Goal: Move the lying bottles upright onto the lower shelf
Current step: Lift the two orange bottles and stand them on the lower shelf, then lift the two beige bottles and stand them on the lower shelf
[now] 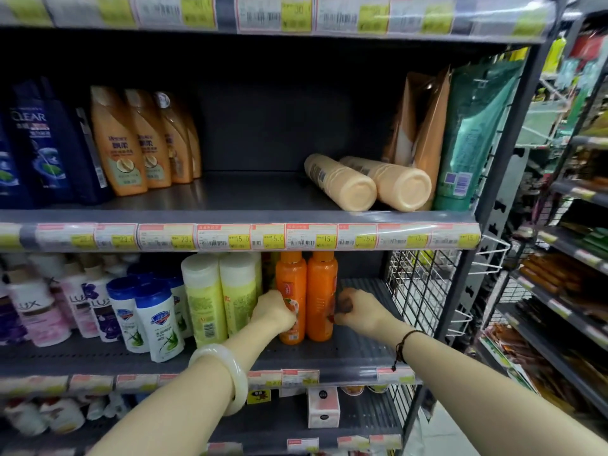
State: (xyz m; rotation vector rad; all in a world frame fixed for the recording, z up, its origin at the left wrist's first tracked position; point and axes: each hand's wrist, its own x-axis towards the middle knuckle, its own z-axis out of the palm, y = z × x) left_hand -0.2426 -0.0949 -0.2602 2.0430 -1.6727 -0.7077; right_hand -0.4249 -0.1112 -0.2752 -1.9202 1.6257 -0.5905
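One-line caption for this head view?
Both hands, left and right, steady upright orange bottles; two peach bottles lie above.

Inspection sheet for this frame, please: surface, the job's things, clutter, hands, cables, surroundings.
Surface: lower shelf, bare at its right end beside the wire side panel.
Job's things: two peach bottles lie on their sides on the upper shelf; two orange bottles stand upright on the lower shelf.
Clutter: yellow-green bottles, white bottles with blue caps and pink Lux bottles stand to the left.
Hands: left hand grips the left orange bottle; right hand touches the right one, fingers curled.
Cables: nothing seen.
Surroundings: shop aisle, more racks at right.
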